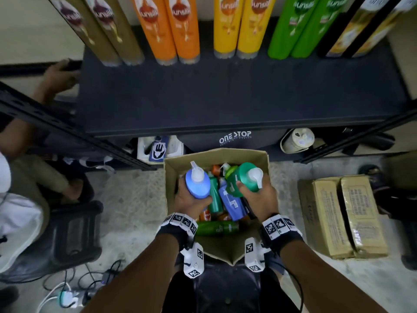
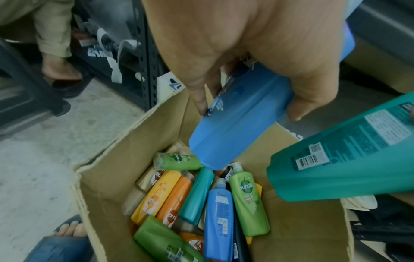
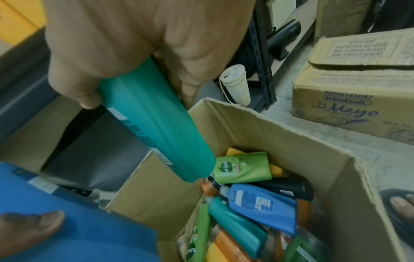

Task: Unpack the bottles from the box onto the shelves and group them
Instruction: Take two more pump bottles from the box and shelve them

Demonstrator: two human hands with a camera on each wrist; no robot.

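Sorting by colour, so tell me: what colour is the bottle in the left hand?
Blue bottle, white cap; clearest in the left wrist view.

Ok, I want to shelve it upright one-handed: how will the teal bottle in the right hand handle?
The teal bottle looks rigid: the right hand wraps it without denting it. Its smooth plastic may slip. Tall and narrow, with a pump on top, it could tip if nudged on the shelf.

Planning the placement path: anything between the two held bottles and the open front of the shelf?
Nothing visible. The left hand holds the blue bottle, the right hand the teal bottle; the shelf front is bare.
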